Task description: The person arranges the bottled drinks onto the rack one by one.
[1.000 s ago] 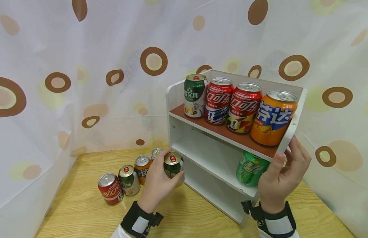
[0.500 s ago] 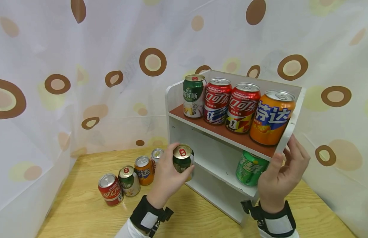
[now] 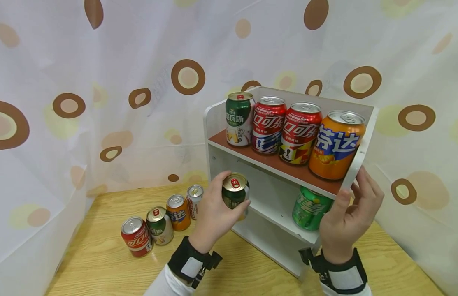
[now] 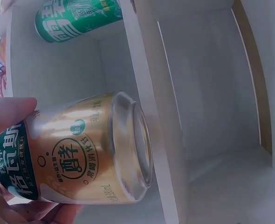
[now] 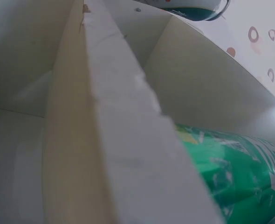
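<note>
Head view: the left hand (image 3: 217,211), clasping a green-and-gold metal can (image 3: 235,194) before a white boxy shelf (image 3: 267,201), seems mid-placement, the right hand (image 3: 350,220) gripping the shelf's right edge; left wrist: next should clear the middle board's front edge (image 4: 149,70); right wrist: a green metal can (image 5: 235,172) lies within.

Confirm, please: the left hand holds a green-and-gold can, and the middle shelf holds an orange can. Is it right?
Not quite. The middle shelf holds a green can, not an orange one, as the head view shows. The left hand does hold a green-and-gold can.
</note>
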